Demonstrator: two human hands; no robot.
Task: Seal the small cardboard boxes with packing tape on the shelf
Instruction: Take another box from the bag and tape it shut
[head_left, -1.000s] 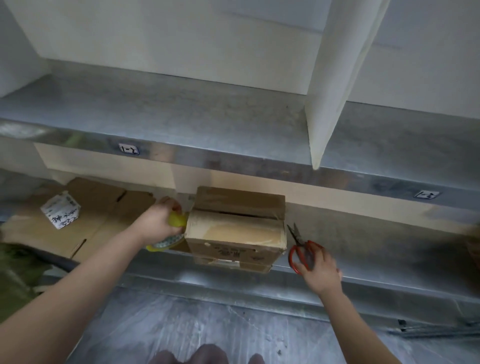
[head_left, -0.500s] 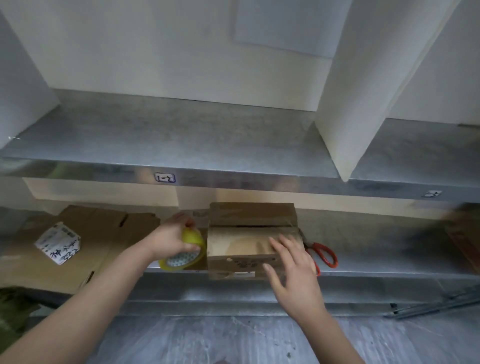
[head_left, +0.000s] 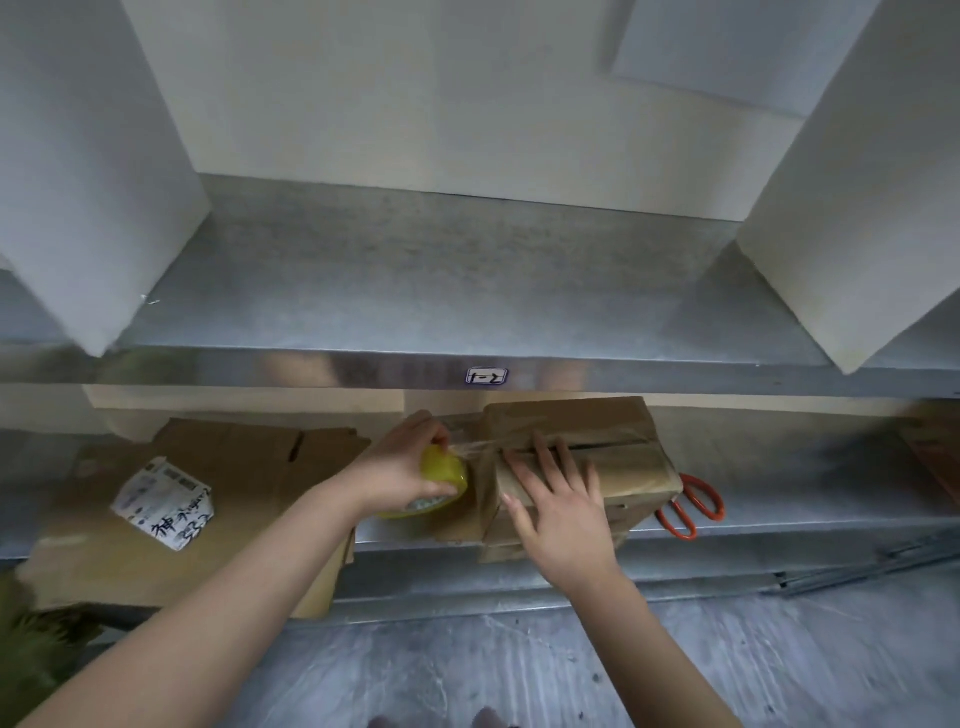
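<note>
Box (head_left: 618, 467) at shelf edge (head_left: 789, 522); left hand (head_left: 397, 467) grips tape roll (head_left: 441, 467) — scissors (head_left: 693, 506) beside.

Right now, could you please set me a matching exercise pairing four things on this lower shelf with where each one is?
Things:
1 tape roll
2 scissors
3 right hand
4 white packet

Places:
a on the flattened cardboard, far left
b gripped by the left hand, left of the box
c flat on top of the box
d on the shelf, right of the box

Pairs: 1-b, 2-d, 3-c, 4-a.
</note>
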